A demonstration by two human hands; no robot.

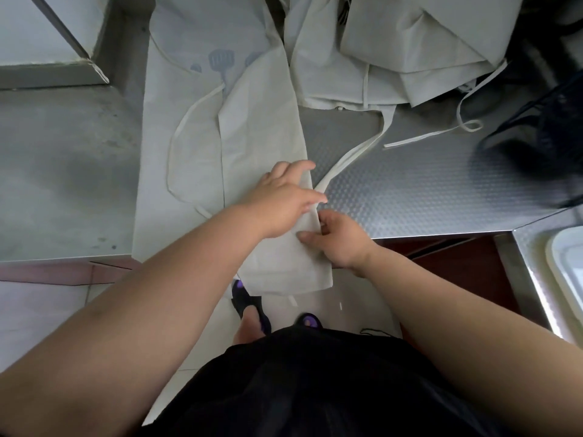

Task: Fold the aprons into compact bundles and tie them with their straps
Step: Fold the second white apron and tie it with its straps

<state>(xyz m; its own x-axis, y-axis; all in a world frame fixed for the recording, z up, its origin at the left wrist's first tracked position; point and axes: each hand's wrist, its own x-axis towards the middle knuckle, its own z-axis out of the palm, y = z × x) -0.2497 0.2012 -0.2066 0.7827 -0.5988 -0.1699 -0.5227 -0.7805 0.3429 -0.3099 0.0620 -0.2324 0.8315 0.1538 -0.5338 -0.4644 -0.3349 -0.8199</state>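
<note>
A pale cream apron (258, 127) lies lengthwise on the metal counter (426, 184), its right side folded over the middle and its lower end hanging past the front edge. My left hand (284, 197) presses flat on the folded flap near its right edge. My right hand (337, 241) pinches that same fabric edge just below, thumb on top. One strap (350, 156) runs from under my left hand up to the right. Another strap (179, 143) loops over the apron's left half.
A heap of more cream aprons (403, 48) with loose straps fills the back right of the counter. A dark bag (542, 134) sits at the far right. A white tray (568, 266) shows at the right edge. A raised metal ledge (47, 70) is at the back left.
</note>
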